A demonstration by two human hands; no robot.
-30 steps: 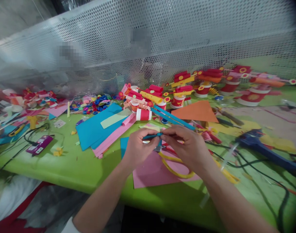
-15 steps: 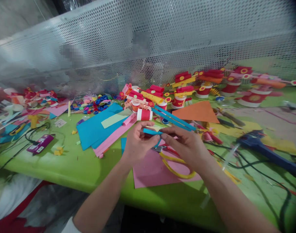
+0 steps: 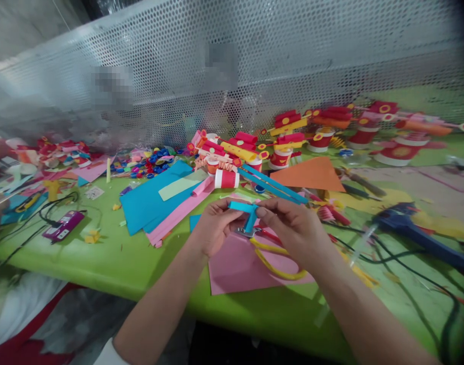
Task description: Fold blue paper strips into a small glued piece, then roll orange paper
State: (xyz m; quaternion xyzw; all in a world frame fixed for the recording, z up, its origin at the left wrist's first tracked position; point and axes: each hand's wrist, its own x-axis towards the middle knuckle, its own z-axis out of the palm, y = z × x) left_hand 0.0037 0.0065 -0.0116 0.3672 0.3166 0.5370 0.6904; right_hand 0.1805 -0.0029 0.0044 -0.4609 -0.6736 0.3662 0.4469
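Blue paper, or perhaps thin foam, is held up between the person's two hands: a narrow strip (image 3: 242, 207) whose one length runs across and whose other length drops down near the right fingertips. Whether this is one folded piece or two is hard to tell. The left hand (image 3: 219, 225) pinches the strip's left part between thumb and curled fingers. The right hand (image 3: 288, 218) pinches the corner where the two lengths meet, with the thumb close against the fingers.

The strip looks very light and bendy, with some spring in the curve, so it likely needs only a soft pinch. A hard squeeze would probably crease it. The ends and that corner seem the best places to take hold, leaving the middle free.

Just below the hands, scissors (image 3: 283, 277) with a yellow loop lie on a pink sheet (image 3: 232, 276), which rests on the green table (image 3: 129, 268). Off to the right is a blue glue gun (image 3: 418, 233). Beyond the hands, a red and white cup (image 3: 227, 179) lies on its side, near more blue strips (image 3: 279, 186). At the back stands a metal mesh panel (image 3: 277, 56).
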